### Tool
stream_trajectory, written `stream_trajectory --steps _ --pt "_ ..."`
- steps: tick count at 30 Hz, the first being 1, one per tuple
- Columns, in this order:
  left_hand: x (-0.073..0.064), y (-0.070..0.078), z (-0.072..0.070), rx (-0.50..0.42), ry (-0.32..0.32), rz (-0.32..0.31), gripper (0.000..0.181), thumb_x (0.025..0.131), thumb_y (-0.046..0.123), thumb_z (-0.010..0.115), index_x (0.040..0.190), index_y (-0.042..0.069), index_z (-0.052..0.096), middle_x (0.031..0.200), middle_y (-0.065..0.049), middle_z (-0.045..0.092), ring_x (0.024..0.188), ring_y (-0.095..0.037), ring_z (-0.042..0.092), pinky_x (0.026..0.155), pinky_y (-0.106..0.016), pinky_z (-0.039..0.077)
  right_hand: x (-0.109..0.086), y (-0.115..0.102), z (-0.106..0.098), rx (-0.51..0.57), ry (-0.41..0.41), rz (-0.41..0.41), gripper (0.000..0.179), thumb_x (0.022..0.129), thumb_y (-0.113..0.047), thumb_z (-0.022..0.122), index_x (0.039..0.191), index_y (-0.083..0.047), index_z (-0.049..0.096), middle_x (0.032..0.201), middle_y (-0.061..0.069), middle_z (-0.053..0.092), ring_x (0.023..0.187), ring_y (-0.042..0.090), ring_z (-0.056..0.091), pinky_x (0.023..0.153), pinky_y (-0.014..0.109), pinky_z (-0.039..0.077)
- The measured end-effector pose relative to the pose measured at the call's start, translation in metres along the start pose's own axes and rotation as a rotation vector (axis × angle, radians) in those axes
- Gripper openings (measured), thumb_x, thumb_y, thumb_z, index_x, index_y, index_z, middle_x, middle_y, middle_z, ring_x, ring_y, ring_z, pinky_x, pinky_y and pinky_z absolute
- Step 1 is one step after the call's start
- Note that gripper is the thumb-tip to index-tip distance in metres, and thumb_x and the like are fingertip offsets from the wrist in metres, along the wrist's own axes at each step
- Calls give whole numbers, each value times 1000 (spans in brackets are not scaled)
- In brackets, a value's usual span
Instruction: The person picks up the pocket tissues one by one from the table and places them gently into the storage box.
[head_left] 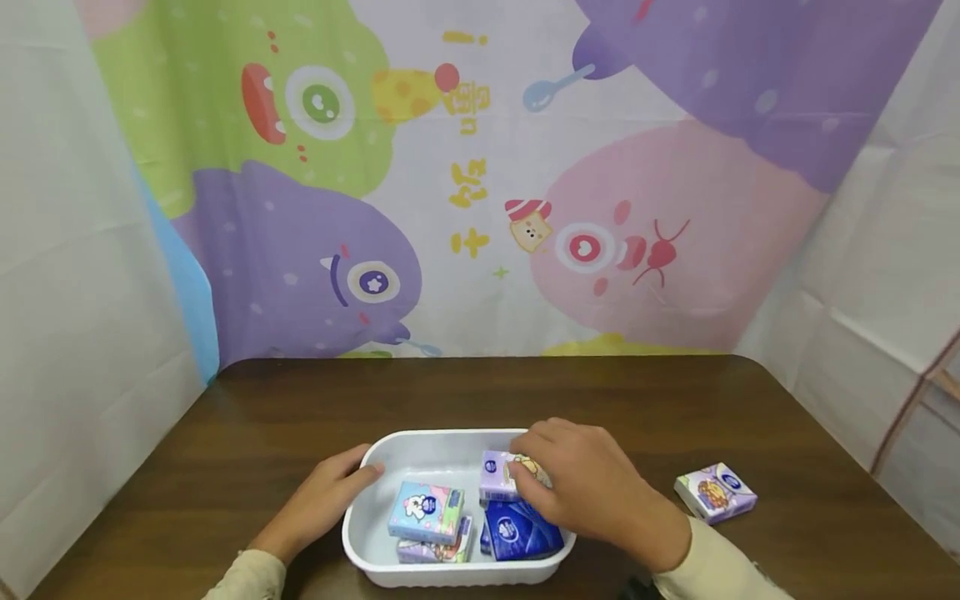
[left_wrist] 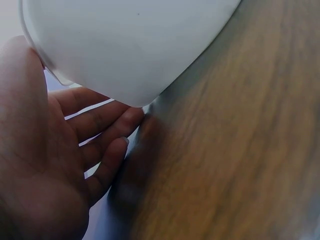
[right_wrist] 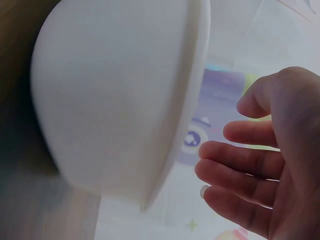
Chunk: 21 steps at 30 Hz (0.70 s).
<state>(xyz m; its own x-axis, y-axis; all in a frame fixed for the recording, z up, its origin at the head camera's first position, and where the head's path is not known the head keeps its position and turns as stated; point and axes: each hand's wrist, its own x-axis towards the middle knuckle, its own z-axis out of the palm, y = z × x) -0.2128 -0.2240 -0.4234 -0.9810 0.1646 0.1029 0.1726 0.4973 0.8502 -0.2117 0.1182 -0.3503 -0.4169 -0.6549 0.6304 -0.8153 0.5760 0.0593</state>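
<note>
A white plastic basin (head_left: pixel 378 562) stands on the table near its front. My left hand (head_left: pixel 330 492) holds its left rim, thumb hooked over the edge; the left wrist view shows the fingers along the outer wall. Over the right side of the basin is my right hand (head_left: pixel 581 479), partly hiding a purple tissue pack (head_left: pixel 497 477). In the right wrist view its fingers (right_wrist: pixel 240 155) are loosely bent with nothing between them. That purple pack lies on dark blue tissue packs (head_left: pixel 521 537). At the left inside, a light blue pack (head_left: pixel 426 510) rests on another purple pack (head_left: pixel 431 552).
Another purple tissue pack (head_left: pixel 716 493) lies on the dark wooden table (head_left: pixel 480 396), right of the basin. A cartoon-printed curtain (head_left: pixel 480 308) hangs behind the table, with pale cloth on both sides. Something small and black (head_left: pixel 637 588) shows below my right wrist.
</note>
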Motion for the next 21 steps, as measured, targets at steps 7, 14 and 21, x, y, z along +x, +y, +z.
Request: stream_trajectory --steps 7,14,21 --pt "2 0 0 -5 -5 -3 32 102 31 58 122 8 65 100 -6 69 84 -16 66 71 -28 55 -14 17 -9 -79 -70 103 15 88 -30 73 95 -16 75 88 -6 70 78 10 65 61 30 55" --pt "2 -1 -1 -22 2 -10 34 101 31 59 124 7 65 102 -7 69 83 -17 66 69 -29 55 -25 26 -15 -129 -81 169 11 87 -30 73 93 -20 74 85 -9 69 77 9 64 61 30 54" --pt "3 -1 0 -35 -13 -5 33 102 31 58 124 7 65 102 -8 69 84 -18 66 68 -29 56 -35 39 -24 -183 -134 269 9 86 -30 74 91 -23 73 83 -12 67 75 8 64 57 31 51"
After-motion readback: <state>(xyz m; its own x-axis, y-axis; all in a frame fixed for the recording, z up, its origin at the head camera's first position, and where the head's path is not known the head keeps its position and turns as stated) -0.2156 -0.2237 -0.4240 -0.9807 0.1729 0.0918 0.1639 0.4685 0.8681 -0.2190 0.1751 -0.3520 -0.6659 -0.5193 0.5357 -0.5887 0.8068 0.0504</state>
